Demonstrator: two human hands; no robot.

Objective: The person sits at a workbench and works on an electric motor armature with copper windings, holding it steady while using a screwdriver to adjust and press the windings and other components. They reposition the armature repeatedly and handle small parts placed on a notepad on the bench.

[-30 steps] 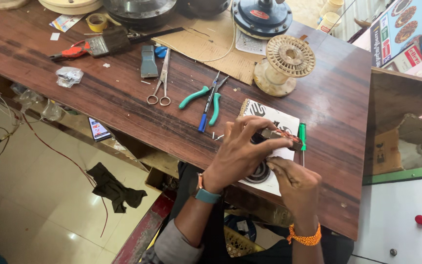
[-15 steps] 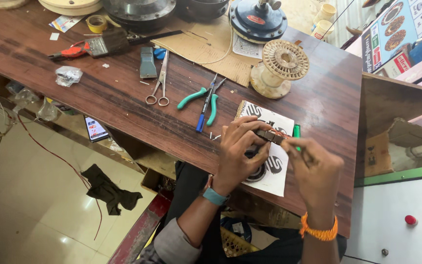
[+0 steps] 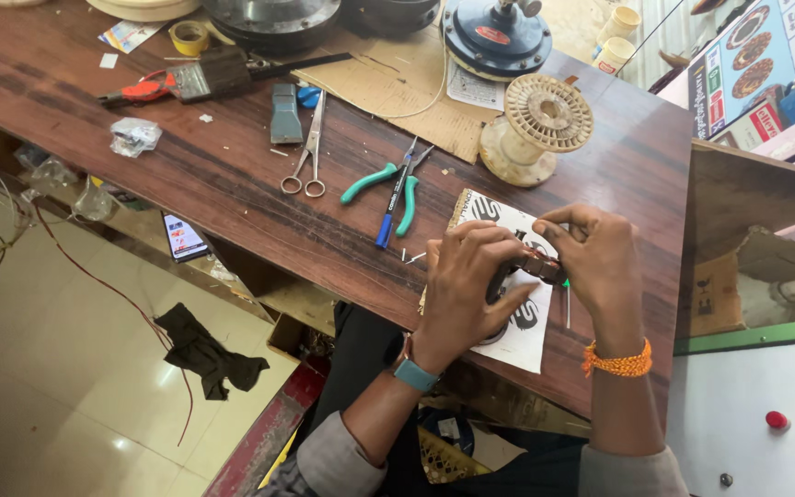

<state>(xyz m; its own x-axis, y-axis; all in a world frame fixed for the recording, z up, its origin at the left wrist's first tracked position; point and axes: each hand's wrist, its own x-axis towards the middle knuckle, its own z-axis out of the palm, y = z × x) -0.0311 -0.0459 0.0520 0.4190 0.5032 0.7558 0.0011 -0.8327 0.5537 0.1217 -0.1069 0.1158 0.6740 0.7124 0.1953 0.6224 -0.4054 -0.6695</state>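
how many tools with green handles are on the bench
2. Green-handled pliers lie mid-bench beside the scissors; a green-handled screwdriver lies by the right hand, mostly hidden. Others may be hidden.

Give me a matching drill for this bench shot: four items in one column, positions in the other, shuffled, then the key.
Items
1. scissors
2. green-handled pliers
3. cream plastic spool
4. tape roll

Positions
A. far edge of the wooden bench, left of the dark motor housing
B. just beyond the printed sheet under both hands
C. lying beside a blue pen, left of the sheet
D. blades pointing away, next to a grey block

The left hand and right hand grip a small copper-wound part between them.

Pairs: 1-D, 2-C, 3-B, 4-A
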